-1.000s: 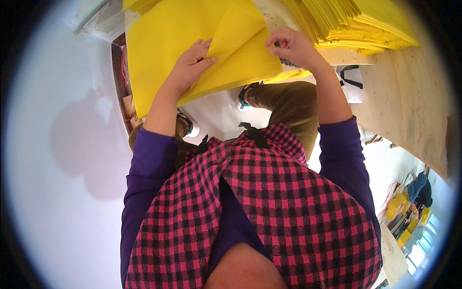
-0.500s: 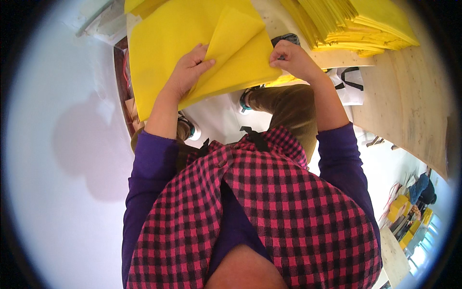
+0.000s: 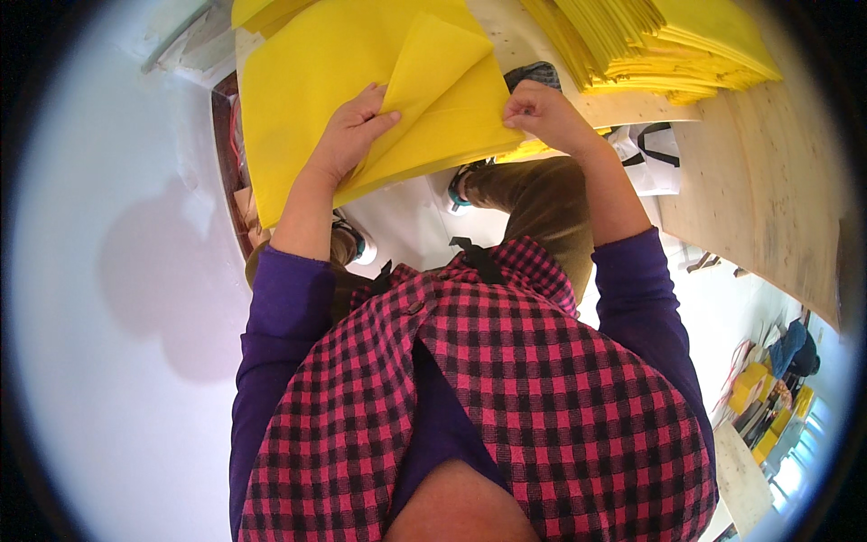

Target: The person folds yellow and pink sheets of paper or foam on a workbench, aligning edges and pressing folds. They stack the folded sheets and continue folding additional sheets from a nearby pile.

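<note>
A stack of yellow cloth-like sheets [image 3: 307, 81] lies before me, its near edge above my knees. The top sheet has a corner flap [image 3: 433, 63] folded back over itself. My left hand [image 3: 354, 134] rests on the stack with its thumb over the flap's lower edge, closed on that sheet; its fingertips are partly hidden under the fold. At the stack's right edge, my right hand [image 3: 546, 116] is closed in a pinch at the border of the yellow cloth. What lies between its fingertips is too small to make out. Just behind it sits a dark grey object [image 3: 535, 72].
A tall pile of folded yellow sheets [image 3: 713, 54] stands at the far right on a pale wooden table [image 3: 768, 172]. Below the table edge is a white bag [image 3: 664, 167] with black straps. A white wall [image 3: 117, 316] runs along the left.
</note>
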Demonstrator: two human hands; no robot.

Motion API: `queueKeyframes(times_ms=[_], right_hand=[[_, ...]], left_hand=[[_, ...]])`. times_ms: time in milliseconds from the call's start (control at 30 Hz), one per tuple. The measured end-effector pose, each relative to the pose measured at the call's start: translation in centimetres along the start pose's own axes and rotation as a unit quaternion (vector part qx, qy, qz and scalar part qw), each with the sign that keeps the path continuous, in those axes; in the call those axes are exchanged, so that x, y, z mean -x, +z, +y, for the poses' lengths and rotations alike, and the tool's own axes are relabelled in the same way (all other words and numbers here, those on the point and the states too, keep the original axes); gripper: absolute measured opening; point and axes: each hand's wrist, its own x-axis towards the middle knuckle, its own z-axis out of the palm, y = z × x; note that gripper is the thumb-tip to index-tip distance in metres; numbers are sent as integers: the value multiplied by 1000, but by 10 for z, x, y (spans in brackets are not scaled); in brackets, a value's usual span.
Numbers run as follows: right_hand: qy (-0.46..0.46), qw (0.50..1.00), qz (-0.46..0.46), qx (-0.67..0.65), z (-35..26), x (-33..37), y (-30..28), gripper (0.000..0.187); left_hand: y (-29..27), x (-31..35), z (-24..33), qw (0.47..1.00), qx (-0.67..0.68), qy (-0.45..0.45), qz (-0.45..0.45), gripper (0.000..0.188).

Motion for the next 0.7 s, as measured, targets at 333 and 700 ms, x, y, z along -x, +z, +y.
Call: queueKeyframes(times_ms=[333, 700], right_hand=[[120, 968, 219, 4, 40, 1, -10, 15], [184, 952, 191, 150, 102, 3, 13, 22]], left_hand=[[-1, -2, -4, 1000, 9, -9, 1, 37], [0, 3, 2, 1000, -26, -6, 7, 38]])
